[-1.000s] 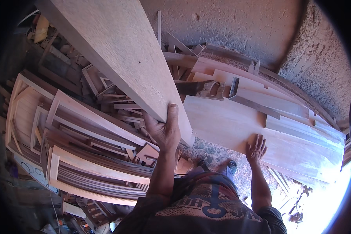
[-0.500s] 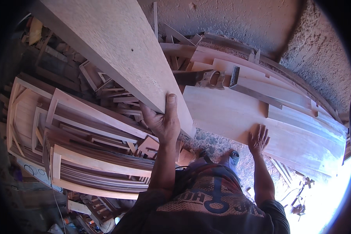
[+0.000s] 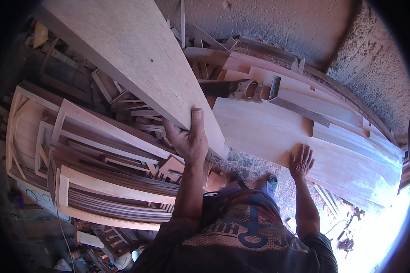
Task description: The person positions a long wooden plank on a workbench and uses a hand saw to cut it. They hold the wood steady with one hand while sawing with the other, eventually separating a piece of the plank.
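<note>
A long, thick wooden plank slants from the upper left down to the middle of the view. My left hand grips its edge close to the lower end, with the thumb on the broad face and the fingers hidden underneath. On the right, my right hand lies flat with fingers spread on a wide pale board. Beyond that hand, a try square rests on the stacked boards. A handsaw lies to its left, its blade partly behind the plank.
Several wooden frames lean stacked at the left. Behind them lie many offcuts. A rough wall closes off the far side. The floor is littered with shavings, and bright light floods the lower right.
The view has shifted slightly, and the plank's lower end sits a little further left with my left hand still on it. My right hand stays on the board.
</note>
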Available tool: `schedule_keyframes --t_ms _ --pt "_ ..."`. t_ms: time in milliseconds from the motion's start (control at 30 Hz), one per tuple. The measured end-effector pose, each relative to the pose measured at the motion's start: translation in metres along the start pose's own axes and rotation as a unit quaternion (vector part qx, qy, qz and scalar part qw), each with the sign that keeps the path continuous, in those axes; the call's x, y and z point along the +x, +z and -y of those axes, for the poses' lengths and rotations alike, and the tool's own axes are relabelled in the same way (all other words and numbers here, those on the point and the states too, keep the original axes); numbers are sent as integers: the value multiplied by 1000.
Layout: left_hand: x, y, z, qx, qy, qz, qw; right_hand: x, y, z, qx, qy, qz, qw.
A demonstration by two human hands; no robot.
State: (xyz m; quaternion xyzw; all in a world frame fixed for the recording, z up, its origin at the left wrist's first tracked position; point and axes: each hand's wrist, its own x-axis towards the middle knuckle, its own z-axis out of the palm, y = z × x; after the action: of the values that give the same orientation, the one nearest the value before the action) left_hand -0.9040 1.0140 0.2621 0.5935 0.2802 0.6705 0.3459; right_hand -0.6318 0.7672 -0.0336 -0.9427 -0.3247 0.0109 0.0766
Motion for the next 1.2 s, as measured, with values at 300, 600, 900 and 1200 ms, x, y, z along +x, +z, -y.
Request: schedule_keyframes --t_ms 300,600,900,1200 --pt "-51 -27 75 9 -81 13 997 -1 -1 2 -3 0 3 1000" --pt "-86 -50 137 -37 -234 47 970 1 1 2 -33 11 33 999" --pt "-125 -70 164 -8 -270 33 962 7 6 -2 -33 -9 28 999" --pt "-176 -97 186 80 -316 91 941 7 0 9 -35 -1 57 998"
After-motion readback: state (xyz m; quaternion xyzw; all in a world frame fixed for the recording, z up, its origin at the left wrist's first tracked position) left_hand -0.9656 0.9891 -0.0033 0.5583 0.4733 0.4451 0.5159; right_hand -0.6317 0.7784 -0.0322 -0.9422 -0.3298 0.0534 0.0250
